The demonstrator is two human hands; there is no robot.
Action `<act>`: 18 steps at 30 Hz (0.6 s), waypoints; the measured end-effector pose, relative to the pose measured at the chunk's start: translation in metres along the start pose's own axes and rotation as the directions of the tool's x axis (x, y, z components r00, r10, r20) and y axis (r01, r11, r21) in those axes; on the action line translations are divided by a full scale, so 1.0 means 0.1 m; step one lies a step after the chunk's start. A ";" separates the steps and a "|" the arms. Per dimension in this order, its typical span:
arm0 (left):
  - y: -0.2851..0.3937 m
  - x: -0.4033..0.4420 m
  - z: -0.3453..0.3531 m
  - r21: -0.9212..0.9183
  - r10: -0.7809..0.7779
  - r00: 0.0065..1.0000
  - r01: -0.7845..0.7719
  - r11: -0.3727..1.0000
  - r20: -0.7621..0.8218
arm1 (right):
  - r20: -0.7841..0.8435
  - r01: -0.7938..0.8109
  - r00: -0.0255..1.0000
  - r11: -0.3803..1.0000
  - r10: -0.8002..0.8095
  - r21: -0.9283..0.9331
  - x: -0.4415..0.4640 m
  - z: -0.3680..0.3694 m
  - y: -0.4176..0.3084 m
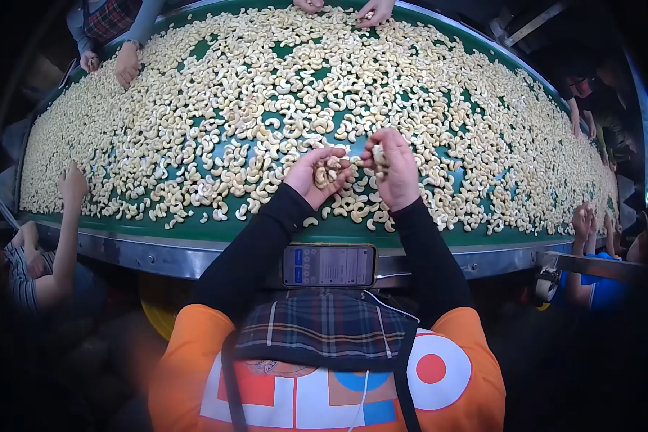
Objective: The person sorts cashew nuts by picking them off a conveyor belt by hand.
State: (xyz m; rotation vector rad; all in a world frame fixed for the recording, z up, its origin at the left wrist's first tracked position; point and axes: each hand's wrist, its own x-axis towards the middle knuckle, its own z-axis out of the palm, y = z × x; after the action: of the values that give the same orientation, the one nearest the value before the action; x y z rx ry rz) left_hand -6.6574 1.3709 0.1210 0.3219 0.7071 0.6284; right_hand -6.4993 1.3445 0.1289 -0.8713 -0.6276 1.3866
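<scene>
Pale, curved cashew nuts lie spread over a green conveyor belt. My left hand is cupped just above the near part of the belt, its fingers curled around several cashews, some of them brownish. To its right, my right hand has its fingers bent toward the palm, with cashews between fingers and palm. The two hands are close together, fingertips almost meeting. Parts of the nuts in both hands are hidden by the fingers.
A metal rail edges the belt on my side, and a phone with a lit screen stands against it. Co-workers' hands reach over the belt at the left, far left, far side and right. A caster wheel sits lower right.
</scene>
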 end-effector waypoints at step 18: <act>0.31 -0.51 -0.93 -0.221 -0.220 0.956 0.261 0.940 0.193 | 0.208 0.182 0.945 -0.123 -0.253 -0.976 -0.62 -0.55 0.21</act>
State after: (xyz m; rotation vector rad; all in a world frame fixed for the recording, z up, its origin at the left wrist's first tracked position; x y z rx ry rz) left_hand -6.7642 1.3687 0.0939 0.0544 0.4921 0.4420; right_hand -6.4733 1.2742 0.0877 -1.8781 -1.8339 0.2363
